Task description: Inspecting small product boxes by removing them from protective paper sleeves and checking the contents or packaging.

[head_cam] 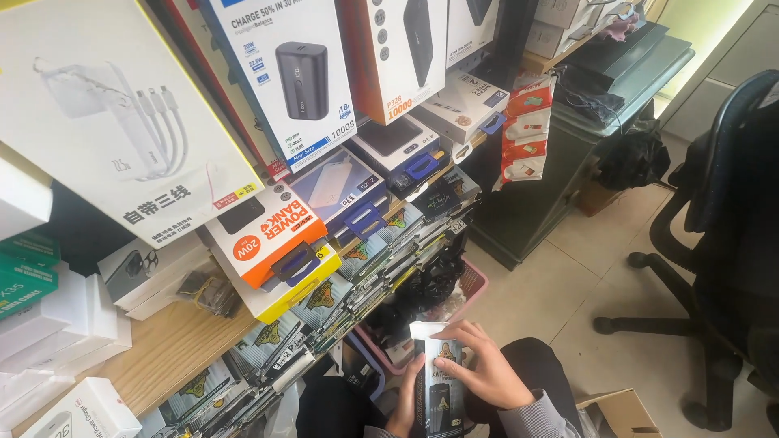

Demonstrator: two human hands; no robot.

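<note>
Head-camera view, looking down along a stocked shop shelf. Near the bottom centre, both hands hold a slim, dark retail packet [439,381] with a white top flap, upright and just in front of the person's lap. The right hand [485,369] lies across the packet's front and right edge, its fingers [456,331] curled closed around the upper part just under the flap. The left hand [403,405] supports the packet from its left side and from behind; its fingers are mostly hidden, so their grip can be read only as closed against the packet. A grey sleeve [535,418] covers the right forearm.

To the left, a wooden shelf [174,349] carries white boxes and an orange-and-white power bank box [268,231] on a yellow one. Rows of flat hanging packets [357,284] run along the shelf's front edge. Above them stand larger white boxes picturing a dark power bank [300,77] and a charger with cables [114,113]. A pink basket [475,284] sits on the floor just beyond the packet. A black office chair [714,243] stands on the tiled floor [568,284] at right, and an open cardboard box [621,414] lies beside the right sleeve.
</note>
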